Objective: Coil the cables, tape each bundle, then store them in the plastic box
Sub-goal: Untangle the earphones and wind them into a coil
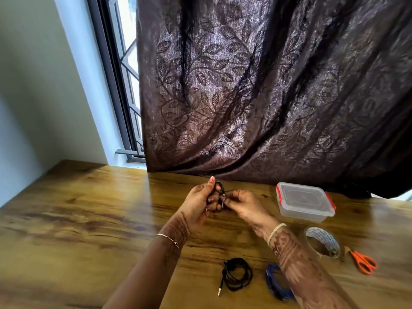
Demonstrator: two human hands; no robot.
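- Head view: a small dark cable coil (219, 194) is held above the wooden table (89, 219). It is gripped by the curled fingers of the left hand (199, 202) and pinched at its side by the right hand (242, 205).
- A black cable bundle (237, 274) and a blue cable (275, 284) are seen lying near the front edge.
- The plastic box (305, 201), lid on, is set to the right, with the tape roll (323, 244) and scissors (363, 262) nearer.
- The coiling step is judged to be in hand. Tape is called for next, so the right hand must be freed.
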